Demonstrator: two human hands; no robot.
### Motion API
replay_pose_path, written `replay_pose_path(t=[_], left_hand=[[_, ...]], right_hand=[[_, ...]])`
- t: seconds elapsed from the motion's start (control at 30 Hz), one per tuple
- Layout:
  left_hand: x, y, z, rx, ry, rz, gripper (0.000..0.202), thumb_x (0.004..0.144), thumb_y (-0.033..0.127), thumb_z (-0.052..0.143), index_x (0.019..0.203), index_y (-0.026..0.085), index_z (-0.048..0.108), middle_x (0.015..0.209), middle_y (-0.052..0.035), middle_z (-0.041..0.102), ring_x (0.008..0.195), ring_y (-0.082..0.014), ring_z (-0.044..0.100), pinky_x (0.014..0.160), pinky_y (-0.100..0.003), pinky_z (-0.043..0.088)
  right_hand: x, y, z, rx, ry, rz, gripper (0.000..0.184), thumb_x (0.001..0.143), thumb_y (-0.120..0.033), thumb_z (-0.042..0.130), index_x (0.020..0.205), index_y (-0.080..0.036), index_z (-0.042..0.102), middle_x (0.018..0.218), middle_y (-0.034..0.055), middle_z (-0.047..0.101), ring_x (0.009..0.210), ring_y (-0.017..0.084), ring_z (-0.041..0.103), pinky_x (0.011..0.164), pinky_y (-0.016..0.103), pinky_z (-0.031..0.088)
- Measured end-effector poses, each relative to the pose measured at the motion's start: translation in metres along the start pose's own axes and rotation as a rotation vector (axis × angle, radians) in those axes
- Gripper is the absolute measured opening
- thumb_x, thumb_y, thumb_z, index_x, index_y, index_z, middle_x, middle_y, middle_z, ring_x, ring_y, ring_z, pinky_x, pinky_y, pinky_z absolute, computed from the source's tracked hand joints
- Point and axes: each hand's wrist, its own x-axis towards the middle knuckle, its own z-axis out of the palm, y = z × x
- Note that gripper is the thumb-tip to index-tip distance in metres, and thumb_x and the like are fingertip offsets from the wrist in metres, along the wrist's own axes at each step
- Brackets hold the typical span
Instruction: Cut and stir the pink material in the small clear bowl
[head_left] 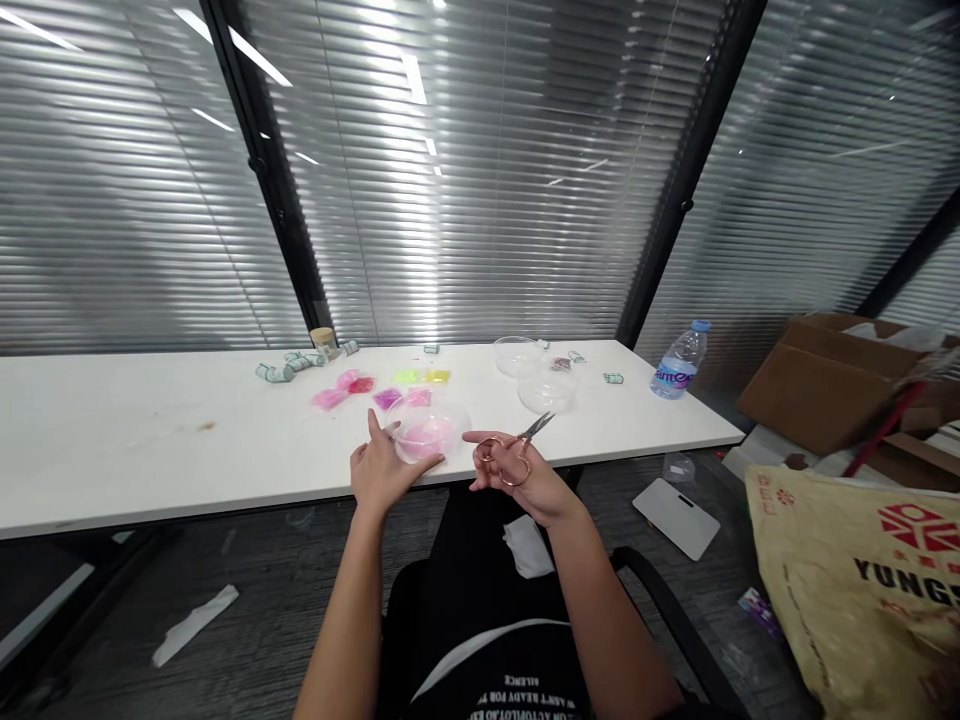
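Observation:
A clear plastic bowl (pixel 429 432) with pink beads inside sits near the front edge of the white table (pixel 150 440). My left hand (pixel 382 468) rests against the bowl's left side, fingers spread. To the right of the bowl, my right hand (pixel 511 474) holds small rose-gold scissors (pixel 523 446), blades pointing up and right. Behind the bowl lie several small bags of pink, magenta, green and yellow beads (pixel 384 392).
Two empty clear bowls (pixel 546 390) stand at the right, a water bottle (pixel 679 362) at the table's right end. Small rolls (pixel 289 365) and a jar (pixel 324 342) are at the back. Cardboard boxes (pixel 832 385) and a yellow sack (pixel 862 580) fill the floor on the right.

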Motion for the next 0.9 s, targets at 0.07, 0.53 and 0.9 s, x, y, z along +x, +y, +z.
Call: replay_pose_path(t=[0.07, 0.53, 0.9], left_hand=[[0.001, 0.0, 0.0, -0.014, -0.014, 0.007, 0.132, 0.061, 0.074, 0.064, 0.149, 0.01, -0.01, 0.133, -0.018, 0.057, 0.125, -0.0385, 0.049, 0.104, -0.049, 0.028], [-0.002, -0.005, -0.002, -0.01, 0.061, 0.087, 0.103, 0.06, 0.063, 0.073, 0.145, 0.027, 0.027, 0.131, -0.0092, 0.059, 0.121, -0.0316, 0.053, 0.105, -0.045, 0.031], [0.0, -0.011, 0.001, -0.024, 0.02, 0.103, 0.105, 0.06, 0.057, 0.076, 0.147, 0.033, 0.023, 0.134, -0.0037, 0.057, 0.12, -0.0294, 0.054, 0.099, -0.041, 0.042]], right_hand=[[0.001, 0.005, -0.003, -0.138, 0.047, 0.028, 0.045, 0.081, -0.045, 0.067, 0.117, -0.018, 0.064, 0.08, 0.0003, 0.055, 0.066, 0.014, 0.056, 0.074, 0.034, 0.047], [0.0, 0.021, -0.014, -0.635, 0.108, 0.193, 0.029, 0.081, -0.037, 0.065, 0.103, -0.018, 0.068, 0.067, -0.0002, 0.059, 0.054, 0.012, 0.052, 0.051, 0.027, 0.043], [0.002, 0.024, -0.015, -0.557, 0.071, 0.22, 0.036, 0.083, -0.03, 0.06, 0.118, -0.021, 0.056, 0.075, -0.0025, 0.06, 0.054, 0.01, 0.054, 0.052, 0.023, 0.045]])
